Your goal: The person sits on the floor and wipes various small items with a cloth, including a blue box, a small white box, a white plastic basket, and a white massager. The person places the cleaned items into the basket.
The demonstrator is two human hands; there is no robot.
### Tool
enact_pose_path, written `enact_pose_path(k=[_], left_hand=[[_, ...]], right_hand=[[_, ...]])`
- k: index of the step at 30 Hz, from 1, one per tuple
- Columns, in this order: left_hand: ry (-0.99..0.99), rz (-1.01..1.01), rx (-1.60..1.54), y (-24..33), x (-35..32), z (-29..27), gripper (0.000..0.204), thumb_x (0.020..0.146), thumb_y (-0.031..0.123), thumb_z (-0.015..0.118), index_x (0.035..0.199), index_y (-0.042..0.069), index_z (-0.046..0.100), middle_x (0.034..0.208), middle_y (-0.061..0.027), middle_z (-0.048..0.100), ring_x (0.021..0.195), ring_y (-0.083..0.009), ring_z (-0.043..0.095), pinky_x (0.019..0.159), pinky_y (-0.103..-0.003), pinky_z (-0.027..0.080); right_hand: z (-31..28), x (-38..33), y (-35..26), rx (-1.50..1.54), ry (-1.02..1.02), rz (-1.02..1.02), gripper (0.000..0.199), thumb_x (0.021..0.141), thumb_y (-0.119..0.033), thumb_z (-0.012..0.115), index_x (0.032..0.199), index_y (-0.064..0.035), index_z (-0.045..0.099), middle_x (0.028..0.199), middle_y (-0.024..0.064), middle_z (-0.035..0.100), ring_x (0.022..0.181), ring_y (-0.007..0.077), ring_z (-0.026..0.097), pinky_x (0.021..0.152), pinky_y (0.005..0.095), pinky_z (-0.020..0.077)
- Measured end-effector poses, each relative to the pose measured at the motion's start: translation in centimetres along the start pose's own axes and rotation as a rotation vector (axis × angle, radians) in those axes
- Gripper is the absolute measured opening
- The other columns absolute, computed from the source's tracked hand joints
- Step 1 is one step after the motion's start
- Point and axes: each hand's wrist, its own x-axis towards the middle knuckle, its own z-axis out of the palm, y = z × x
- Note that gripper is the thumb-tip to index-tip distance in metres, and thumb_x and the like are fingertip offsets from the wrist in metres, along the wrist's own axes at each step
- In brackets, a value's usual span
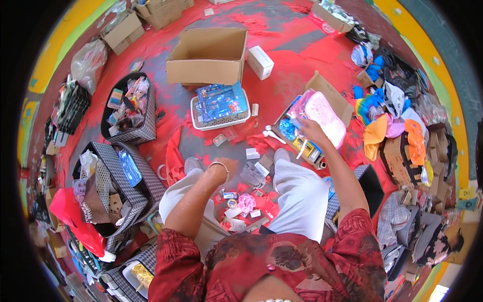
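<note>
Right hand (313, 132) was over the open cardboard box (336, 95), pink packet (326, 117) just right of it; couldn't tell its grip or the blurred left hand's (229, 167); careless tugging could've spilled that overhanging packet

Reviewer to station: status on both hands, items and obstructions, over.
Left hand blurred, away from carton, grip unclear. Right hand at open carton, grip unclear. Pink item and blue packet crowd it closely.

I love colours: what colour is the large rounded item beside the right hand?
The rounded item is pink, best seen in head view.
</note>
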Motion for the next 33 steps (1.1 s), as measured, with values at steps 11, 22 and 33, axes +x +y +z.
enact_pose_path(k=[11, 22, 33], left_hand=[[0.172, -0.007, 0.032, 0.2, -1.8, 0.5, 0.031, 0.080, 0.011, 0.050, 0.111, 0.007, 0.048, 0.102, -0.0133, 0.059, 0.097, -0.0295, 0.057, 0.087, -0.045, 0.039], [0.287, 0.042, 0.078, 0.6, -3.7, 2.0, 0.028, 0.082, 0.014, 0.048, 0.108, 0.004, 0.050, 0.093, -0.0110, 0.060, 0.091, -0.0265, 0.058, 0.085, -0.044, 0.037], [0.070, 0.007, 0.047, 0.9, -2.7, 2.5, 0.046, 0.084, 0.020, 0.047, 0.127, 0.005, 0.040, 0.110, -0.0147, 0.053, 0.101, -0.0278, 0.053, 0.092, -0.045, 0.035]], right_hand=[[20.6, 9.9, -3.7, -0.516, -0.301, -0.278, 0.035, 0.076, -0.019, 0.051, 0.105, -0.0007, 0.054, 0.105, 0.0215, 0.057, 0.100, 0.0351, 0.055, 0.084, 0.0447, 0.0438], [20.6, 17.8, -2.9, -0.842, -0.311, -0.237, 0.032, 0.075, -0.015, 0.055, 0.105, -0.0024, 0.054, 0.114, 0.0198, 0.053, 0.099, 0.0343, 0.056, 0.079, 0.0435, 0.0481], [26.4, 19.1, 1.1, -1.002, -0.053, -0.681, 0.027, 0.074, -0.010, 0.052, 0.100, -0.0032, 0.055, 0.098, 0.0146, 0.059, 0.099, 0.0273, 0.054, 0.094, 0.0432, 0.0344]])
